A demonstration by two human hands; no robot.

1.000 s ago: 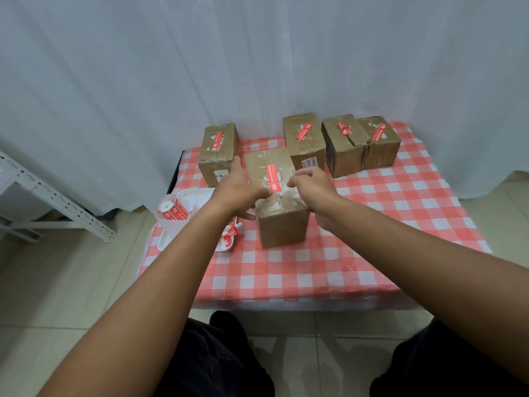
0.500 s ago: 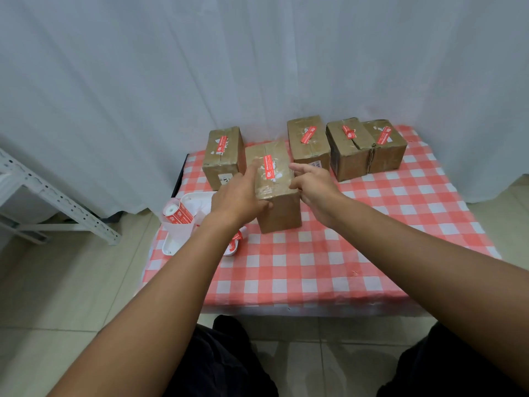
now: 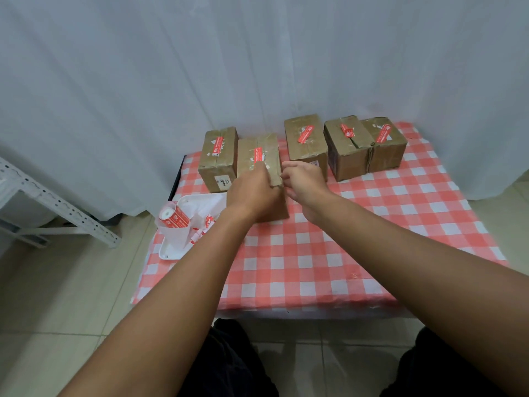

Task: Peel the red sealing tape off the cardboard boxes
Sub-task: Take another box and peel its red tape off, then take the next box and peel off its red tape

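Note:
Several brown cardboard boxes stand along the back of the table with the red-checked cloth (image 3: pixel 357 224), each with a strip of red tape on top. My left hand (image 3: pixel 252 191) holds the second box from the left (image 3: pixel 267 150) at its front top edge, with a fingertip at the near end of its red tape (image 3: pixel 258 154). My right hand (image 3: pixel 303 179) hovers by that box's right front corner, fingers loosely curled and holding nothing. The other boxes are the far left one (image 3: pixel 219 159), a middle one (image 3: pixel 305 141) and a pair on the right (image 3: pixel 347 149) (image 3: pixel 385 144).
A white tray (image 3: pixel 171 252) lies at the table's left edge, carrying a roll of red tape (image 3: pixel 174 217) in a clear cup and several peeled tape scraps (image 3: pixel 200 233). A white metal rack (image 3: pixel 43 202) stands on the floor to the left. A white curtain hangs behind.
The held box has slid away from me into the back row beside the far left box. My right hand has come off it and my left hand moved to its front.

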